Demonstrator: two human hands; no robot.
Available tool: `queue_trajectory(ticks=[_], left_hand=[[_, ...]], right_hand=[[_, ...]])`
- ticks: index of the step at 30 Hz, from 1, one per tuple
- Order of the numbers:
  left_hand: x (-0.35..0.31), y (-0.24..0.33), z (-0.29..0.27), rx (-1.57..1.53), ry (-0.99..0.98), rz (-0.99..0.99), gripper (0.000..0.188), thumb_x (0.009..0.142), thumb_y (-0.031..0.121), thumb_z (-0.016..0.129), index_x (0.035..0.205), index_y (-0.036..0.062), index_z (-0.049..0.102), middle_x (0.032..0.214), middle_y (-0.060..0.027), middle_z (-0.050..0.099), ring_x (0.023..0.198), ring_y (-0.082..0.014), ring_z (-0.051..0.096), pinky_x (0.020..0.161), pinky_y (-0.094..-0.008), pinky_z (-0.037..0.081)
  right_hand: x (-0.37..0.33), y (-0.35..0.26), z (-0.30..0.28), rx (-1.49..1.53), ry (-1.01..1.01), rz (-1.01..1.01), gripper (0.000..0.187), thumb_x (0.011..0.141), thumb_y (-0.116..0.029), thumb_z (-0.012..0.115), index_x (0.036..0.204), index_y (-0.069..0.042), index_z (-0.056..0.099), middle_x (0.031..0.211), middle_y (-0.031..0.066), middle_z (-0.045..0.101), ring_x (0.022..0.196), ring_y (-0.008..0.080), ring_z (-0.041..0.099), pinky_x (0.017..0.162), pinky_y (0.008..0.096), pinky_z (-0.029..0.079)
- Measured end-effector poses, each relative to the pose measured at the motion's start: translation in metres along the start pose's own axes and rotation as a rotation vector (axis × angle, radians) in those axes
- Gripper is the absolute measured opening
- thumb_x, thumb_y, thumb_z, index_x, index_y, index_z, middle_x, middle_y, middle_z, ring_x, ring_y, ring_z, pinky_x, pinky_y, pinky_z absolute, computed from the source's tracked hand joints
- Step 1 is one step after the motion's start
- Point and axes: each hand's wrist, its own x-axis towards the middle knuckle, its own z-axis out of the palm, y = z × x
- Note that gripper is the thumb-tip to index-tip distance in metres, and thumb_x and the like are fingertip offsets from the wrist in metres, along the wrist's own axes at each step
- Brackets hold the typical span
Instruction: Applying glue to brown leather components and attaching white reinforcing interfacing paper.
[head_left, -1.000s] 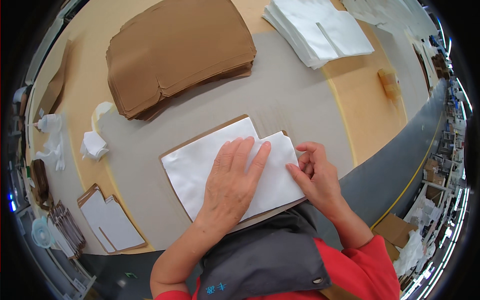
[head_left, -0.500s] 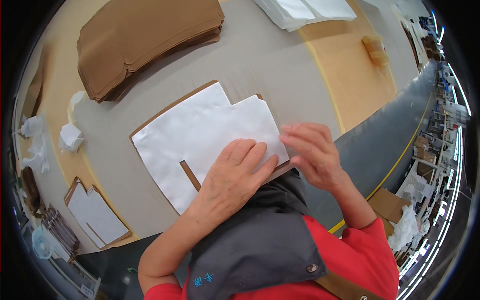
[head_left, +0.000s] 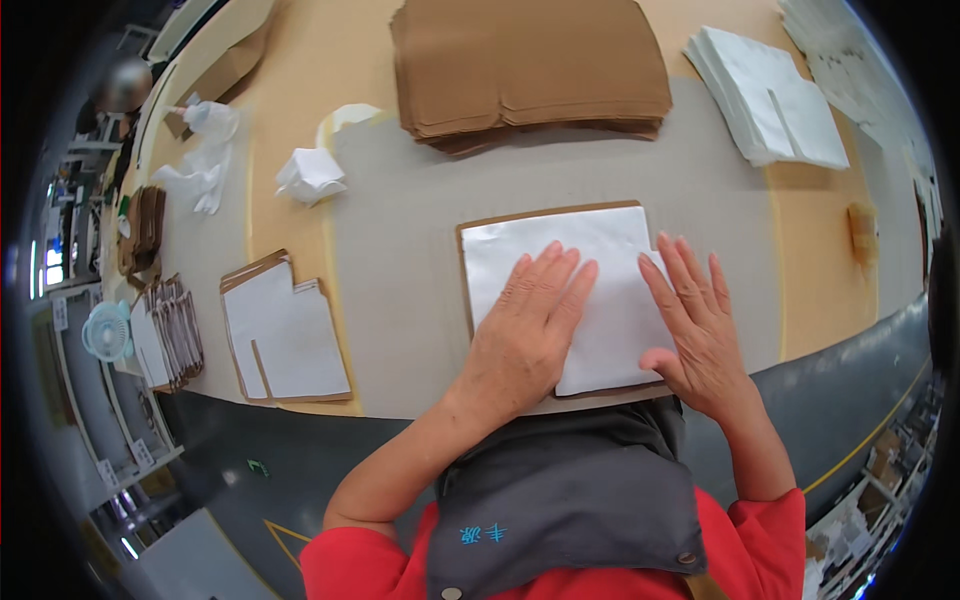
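In front of me on the table lies a white notched sheet, set over a brown piece of about the same outline whose edge shows at the top and left. My left hand rests flat on the sheet's left half, fingers stretched out and holding nothing. On the right side, by the notch, my right hand lies with fingers spread and thumb apart. The slot in the lower part of the sheet is hidden under my left hand.
A thick stack of brown sheets stands at the far middle. White notched sheets are piled at the far right. To the left lie a finished-looking white-on-brown piece, crumpled white paper and a small fan. A tape roll sits at right.
My view has swung leftward, so the table looks straighter. My right hand has come down from above the sheet's right edge onto it. My left hand stays on the sheet, fingers now pointing more away.
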Motion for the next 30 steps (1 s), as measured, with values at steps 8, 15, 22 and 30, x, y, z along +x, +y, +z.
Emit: queue_trajectory(ticks=[8,15,22,30], left_hand=[[-0.019,-0.029,-0.005,0.172,-0.027,-0.271,0.056,0.098,0.017,0.057,0.147,-0.0047,0.042,0.154,-0.0207,0.041,0.146,-0.0366,0.035,0.119,-0.0547,0.027],[-0.031,-0.029,0.003,0.148,-0.062,-0.291,0.062,0.099,0.021,0.056,0.151,-0.0035,0.037,0.159,-0.0207,0.035,0.149,-0.0364,0.031,0.12,-0.0545,0.024],[-0.038,-0.035,-0.03,0.271,-0.217,-0.256,0.068,0.1,0.033,0.051,0.158,0.0045,0.03,0.166,-0.0161,0.022,0.155,-0.0324,0.016,0.123,-0.0574,0.008],[-0.088,-0.018,-0.033,0.261,-0.448,-0.027,0.067,0.103,0.049,0.041,0.156,0.0091,0.036,0.165,-0.0081,0.028,0.155,-0.0269,0.02,0.125,-0.0562,0.004]], right_hand=[[0.046,-0.001,0.033,-0.206,-0.107,-0.088,0.092,0.09,-0.075,0.038,0.157,-0.013,0.034,0.165,0.0038,0.029,0.154,0.0255,0.019,0.124,0.0566,0.005],[0.045,0.001,0.039,-0.26,-0.138,-0.075,0.092,0.088,-0.075,0.04,0.158,-0.016,0.033,0.164,0.0018,0.031,0.153,0.0235,0.022,0.123,0.0589,0.001],[0.037,-0.01,0.023,-0.239,-0.137,-0.161,0.091,0.088,-0.077,0.034,0.157,-0.017,0.035,0.163,-0.0002,0.032,0.153,0.0234,0.023,0.122,0.0625,-0.003],[-0.019,-0.029,0.038,-0.134,-0.282,-0.277,0.094,0.084,-0.08,0.037,0.157,-0.022,0.037,0.163,-0.0038,0.033,0.154,0.024,0.021,0.122,0.0636,-0.003]])
